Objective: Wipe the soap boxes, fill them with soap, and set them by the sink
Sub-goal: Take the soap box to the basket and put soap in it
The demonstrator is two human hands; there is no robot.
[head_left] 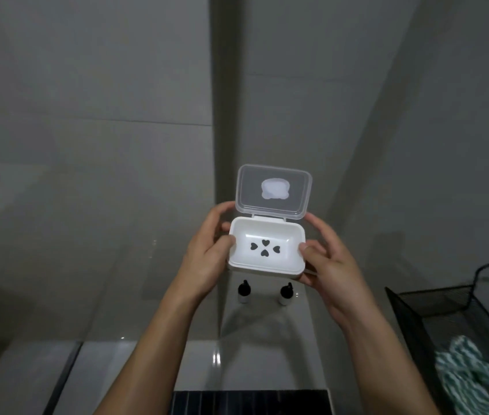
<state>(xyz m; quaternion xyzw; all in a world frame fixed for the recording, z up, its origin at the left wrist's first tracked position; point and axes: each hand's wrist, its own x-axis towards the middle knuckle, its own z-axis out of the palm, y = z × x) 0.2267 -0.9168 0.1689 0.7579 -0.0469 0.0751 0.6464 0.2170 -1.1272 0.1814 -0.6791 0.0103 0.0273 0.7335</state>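
1. At the bottom edge, nearest the camera, lies a dark ribbed strip (250,402); what it belongs to cannot be told.
2. Low on the right stands a black wire-mesh basket (434,307), and a green-and-white striped cloth (466,372) lies crumpled inside it.
3. Two bare forearms rise from the bottom edge toward the middle, over a glossy pale tabletop (135,366).
4. The left hand (207,259) grips the left side of a white soap box (267,253), thumb on the rim and fingers curled round the back near the hinge.
5. The right hand (327,265) grips the right side of the same box, thumb pressed on the near right corner of the rim and fingers curled behind.
6. The soap box is held up in the air between both hands, above the tabletop, tilted so its inside faces the camera.
7. Its white tray holds no soap; four dark heart-shaped holes (264,247) sit in a cluster in its floor.
8. The clear hinged lid (273,191) stands open and upright behind the tray, with a pale bear-shaped mark at its centre.
9. Just below and beyond the box, two small bottles with black caps (243,292) stand side by side on the tabletop, near the wall.
10. Behind everything, grey tiled walls (87,85) meet in a corner.
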